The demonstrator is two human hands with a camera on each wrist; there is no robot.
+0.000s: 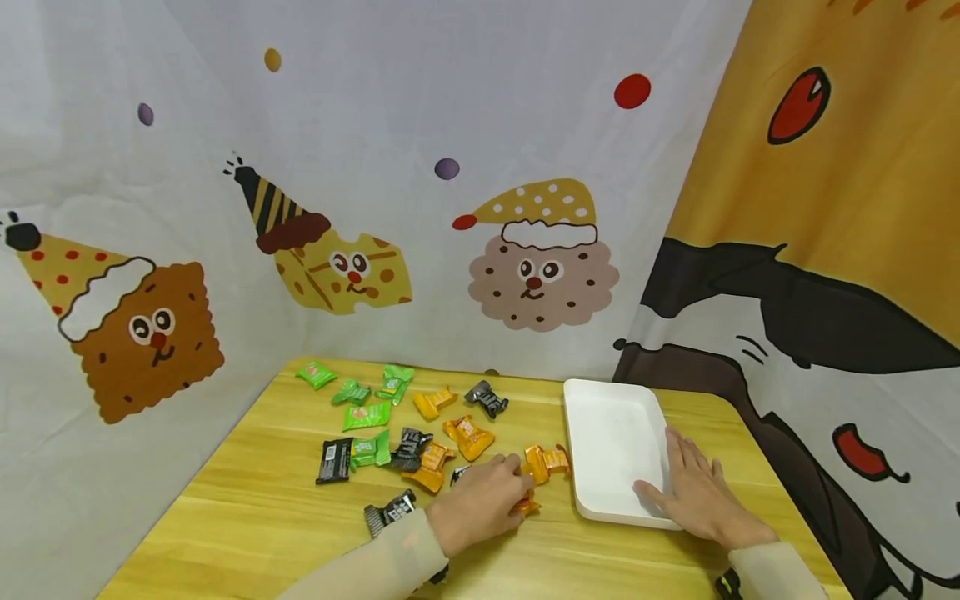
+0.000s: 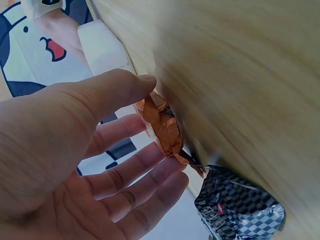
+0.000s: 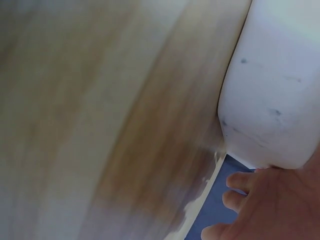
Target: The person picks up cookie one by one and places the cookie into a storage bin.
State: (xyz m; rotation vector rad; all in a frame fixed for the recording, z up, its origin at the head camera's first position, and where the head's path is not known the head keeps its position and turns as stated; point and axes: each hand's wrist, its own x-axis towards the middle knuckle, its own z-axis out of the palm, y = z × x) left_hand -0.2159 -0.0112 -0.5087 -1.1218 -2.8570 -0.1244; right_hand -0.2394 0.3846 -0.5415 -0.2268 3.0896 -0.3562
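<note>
My left hand [image 1: 483, 504] is low over the table, its thumb and fingertips closed around an orange-wrapped candy [image 2: 162, 127]. In the head view, the fingers hide most of that candy. Beside it in the left wrist view lies a black checkered candy wrapper [image 2: 240, 205]. My right hand [image 1: 701, 492] rests on the right edge of a white tray [image 1: 615, 450], fingers extended along the outside and thumb reaching over the rim. Just left of the tray sit more orange-wrapped candies [image 1: 546, 463]. The tray's floor shows bare white.
Green-wrapped candies [image 1: 367, 415] and black-wrapped candies [image 1: 333, 461] are scattered over the left half of the wooden table [image 1: 247, 517]. An orange candy [image 1: 468, 437] lies beyond my left hand. A cartoon-printed curtain [image 1: 450, 100] hangs behind the table.
</note>
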